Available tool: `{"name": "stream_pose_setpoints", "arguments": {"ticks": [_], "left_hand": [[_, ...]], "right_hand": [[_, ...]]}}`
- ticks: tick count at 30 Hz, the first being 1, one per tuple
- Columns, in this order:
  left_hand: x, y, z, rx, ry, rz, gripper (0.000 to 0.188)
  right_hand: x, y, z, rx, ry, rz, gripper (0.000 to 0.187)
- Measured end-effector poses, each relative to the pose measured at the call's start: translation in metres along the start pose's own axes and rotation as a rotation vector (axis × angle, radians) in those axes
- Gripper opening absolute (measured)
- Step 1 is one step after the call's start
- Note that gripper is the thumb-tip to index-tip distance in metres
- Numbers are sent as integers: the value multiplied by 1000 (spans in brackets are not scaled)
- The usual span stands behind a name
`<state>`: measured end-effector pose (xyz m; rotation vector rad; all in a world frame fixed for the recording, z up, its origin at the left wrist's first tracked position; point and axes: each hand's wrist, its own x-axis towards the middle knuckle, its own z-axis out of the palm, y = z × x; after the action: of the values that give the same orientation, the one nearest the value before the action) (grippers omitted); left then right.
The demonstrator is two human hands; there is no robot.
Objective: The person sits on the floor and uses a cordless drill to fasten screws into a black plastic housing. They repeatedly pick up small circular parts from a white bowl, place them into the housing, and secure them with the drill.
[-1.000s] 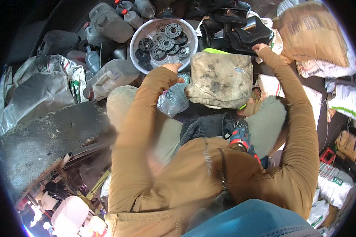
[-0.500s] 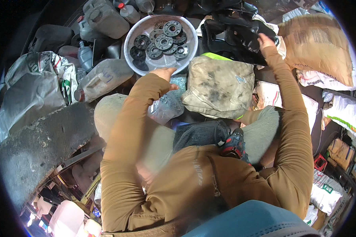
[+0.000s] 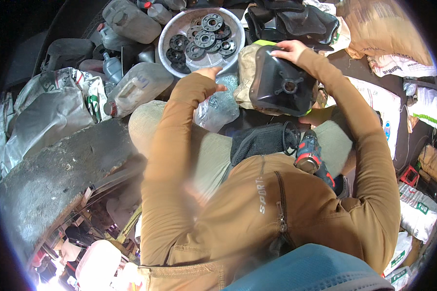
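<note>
My right hand point(image 3: 291, 51) grips the upper edge of a black moulded plastic piece point(image 3: 272, 80), squarish with rounded corners and a round hole amid raised lugs. That piece rests over a stained beige cushion-like bundle point(image 3: 245, 83) in front of me. Beside the near rim of a white mesh basket point(image 3: 163, 46), my left hand point(image 3: 209, 77) is held with thumb and fingers apart and nothing visible in it. Several black round flanges with holes point(image 3: 205, 39) lie piled in the basket. Just below the left hand is a clear plastic bag point(image 3: 217, 109), its contents unclear.
More black moulded pieces point(image 3: 306, 24) are stacked at the far right, near a large brown sack point(image 3: 378, 34). Dusty jugs point(image 3: 141, 87) crowd the left. A cordless drill point(image 3: 308, 150) and a black mesh pouch point(image 3: 257, 140) lie at my lap. A dark, rough slab point(image 3: 68, 150) stands at left.
My right hand has come back from the black stack, bringing one black plastic piece over the beige bundle. My left hand stays near the basket. The whole view has shifted slightly.
</note>
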<state>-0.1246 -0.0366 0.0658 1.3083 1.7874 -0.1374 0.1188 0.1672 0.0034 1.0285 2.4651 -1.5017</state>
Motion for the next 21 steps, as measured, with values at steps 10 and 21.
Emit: {"name": "stream_pose_setpoints", "arguments": {"ticks": [10,21], "left_hand": [[-1,-8,-2,27,62,48,72],[105,-63,-13,276,81,-184,33]], "right_hand": [[-79,-46,44,-484,85,-241,61],[-82,-39,67,-661,14,-207,54]]}}
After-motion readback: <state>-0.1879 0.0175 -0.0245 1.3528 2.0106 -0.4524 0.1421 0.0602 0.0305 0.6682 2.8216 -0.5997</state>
